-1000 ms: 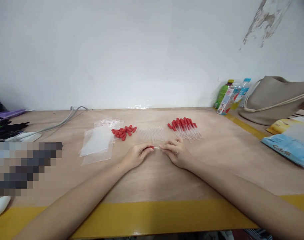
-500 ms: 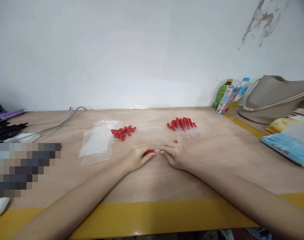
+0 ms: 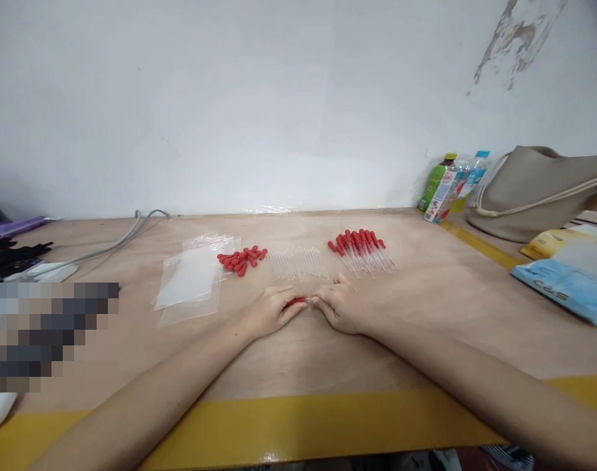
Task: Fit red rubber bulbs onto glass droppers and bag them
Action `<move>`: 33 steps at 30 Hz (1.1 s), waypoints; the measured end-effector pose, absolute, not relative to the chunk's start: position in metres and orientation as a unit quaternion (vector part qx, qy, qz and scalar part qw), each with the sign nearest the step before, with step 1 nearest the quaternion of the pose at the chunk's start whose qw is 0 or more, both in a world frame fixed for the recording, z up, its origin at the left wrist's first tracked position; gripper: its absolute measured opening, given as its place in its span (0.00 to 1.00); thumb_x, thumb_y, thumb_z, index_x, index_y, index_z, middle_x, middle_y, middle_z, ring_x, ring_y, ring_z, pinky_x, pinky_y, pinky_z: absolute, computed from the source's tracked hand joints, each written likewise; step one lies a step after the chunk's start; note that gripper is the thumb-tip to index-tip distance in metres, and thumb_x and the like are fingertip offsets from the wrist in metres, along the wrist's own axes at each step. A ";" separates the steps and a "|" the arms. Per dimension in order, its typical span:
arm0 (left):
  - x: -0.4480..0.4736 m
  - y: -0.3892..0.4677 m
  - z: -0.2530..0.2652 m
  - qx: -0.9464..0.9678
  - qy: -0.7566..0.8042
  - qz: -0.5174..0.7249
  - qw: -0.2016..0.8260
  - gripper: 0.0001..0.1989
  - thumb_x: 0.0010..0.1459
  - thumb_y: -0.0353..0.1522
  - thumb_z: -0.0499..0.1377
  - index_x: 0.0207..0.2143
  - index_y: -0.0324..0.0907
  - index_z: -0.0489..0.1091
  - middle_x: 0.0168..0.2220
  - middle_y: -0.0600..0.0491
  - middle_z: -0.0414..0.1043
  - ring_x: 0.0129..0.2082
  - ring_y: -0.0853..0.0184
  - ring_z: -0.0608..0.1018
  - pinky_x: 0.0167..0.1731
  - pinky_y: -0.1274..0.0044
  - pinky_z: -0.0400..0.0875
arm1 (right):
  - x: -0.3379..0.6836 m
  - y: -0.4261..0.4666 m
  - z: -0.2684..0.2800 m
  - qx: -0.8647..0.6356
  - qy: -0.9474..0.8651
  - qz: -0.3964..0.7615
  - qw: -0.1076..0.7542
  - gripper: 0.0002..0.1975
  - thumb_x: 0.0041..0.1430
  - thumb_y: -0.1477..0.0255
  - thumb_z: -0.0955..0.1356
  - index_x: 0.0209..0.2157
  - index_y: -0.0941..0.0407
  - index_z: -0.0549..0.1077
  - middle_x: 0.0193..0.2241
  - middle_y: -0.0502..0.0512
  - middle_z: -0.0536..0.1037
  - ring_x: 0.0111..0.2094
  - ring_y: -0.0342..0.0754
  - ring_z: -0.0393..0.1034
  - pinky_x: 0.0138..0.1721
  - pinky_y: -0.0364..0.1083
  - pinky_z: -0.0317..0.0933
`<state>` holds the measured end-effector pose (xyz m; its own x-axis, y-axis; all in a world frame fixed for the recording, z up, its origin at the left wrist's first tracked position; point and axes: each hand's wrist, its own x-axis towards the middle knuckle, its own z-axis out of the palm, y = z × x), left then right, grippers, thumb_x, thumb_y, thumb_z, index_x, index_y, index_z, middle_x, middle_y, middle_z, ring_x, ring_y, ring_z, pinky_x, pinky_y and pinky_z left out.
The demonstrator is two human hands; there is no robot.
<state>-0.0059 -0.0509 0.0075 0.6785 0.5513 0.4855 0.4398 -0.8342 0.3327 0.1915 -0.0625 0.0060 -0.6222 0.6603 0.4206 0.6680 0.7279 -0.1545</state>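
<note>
Low over the table, my left hand (image 3: 273, 311) is closed round a red rubber dropper bulb (image 3: 296, 301). My right hand (image 3: 338, 305) pinches a thin clear tube (image 3: 308, 300) whose end meets the bulb's mouth; most of the tube is hidden by the fingers. Beyond my hands lies a row of loose clear tubes (image 3: 298, 263). To its left is a pile of red bulbs (image 3: 241, 260). On the right, several droppers (image 3: 361, 247) with red bulbs on clear tubes lie side by side.
Clear plastic bags (image 3: 185, 278) lie left of the bulbs. A grey cable (image 3: 116, 245) runs along the back left. Bottles (image 3: 445, 186), a grey bag (image 3: 533, 190) and a blue packet (image 3: 563, 288) stand or lie at the right. Yellow tape (image 3: 298, 425) covers the table's front edge.
My hands have come slightly closer together, and less of the clear tube shows between the bulb and my right fingers. The piles on the table stay as they were.
</note>
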 end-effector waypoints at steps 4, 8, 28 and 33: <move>-0.007 -0.047 0.007 0.894 0.299 0.318 0.103 0.09 0.58 0.33 0.52 0.41 0.40 0.67 0.34 0.51 0.71 0.32 0.69 0.73 0.33 0.77 0.68 | 0.190 -0.065 0.013 -0.392 -0.893 -0.022 0.221 0.13 0.61 0.72 0.56 0.29 0.58 0.69 0.30 0.54 0.74 0.29 0.43 0.64 0.34 0.44 0.50; -0.010 -0.043 0.003 0.852 0.369 0.353 0.115 0.21 0.55 0.34 0.55 0.51 0.41 0.57 0.34 0.52 0.67 0.27 0.71 0.70 0.29 0.77 0.69 | 0.202 -0.058 0.024 -0.464 -0.849 0.030 0.249 0.10 0.58 0.74 0.58 0.32 0.58 0.70 0.30 0.55 0.75 0.31 0.44 0.65 0.33 0.43 0.54; -0.009 -0.041 0.005 0.873 0.355 0.307 0.130 0.08 0.56 0.32 0.54 0.38 0.40 0.68 0.31 0.52 0.66 0.27 0.71 0.70 0.29 0.78 0.68 | 0.222 0.020 0.023 -0.767 -0.611 -0.021 0.194 0.17 0.52 0.62 0.61 0.30 0.59 0.76 0.29 0.62 0.75 0.34 0.56 0.70 0.31 0.49 0.56; -0.009 -0.041 0.005 0.876 0.357 0.298 0.129 0.08 0.56 0.32 0.54 0.37 0.39 0.68 0.31 0.52 0.65 0.27 0.72 0.70 0.30 0.78 0.67 | 0.218 0.021 0.022 -0.773 -0.601 0.036 0.201 0.20 0.52 0.57 0.60 0.29 0.57 0.76 0.30 0.61 0.76 0.35 0.56 0.70 0.34 0.50 0.58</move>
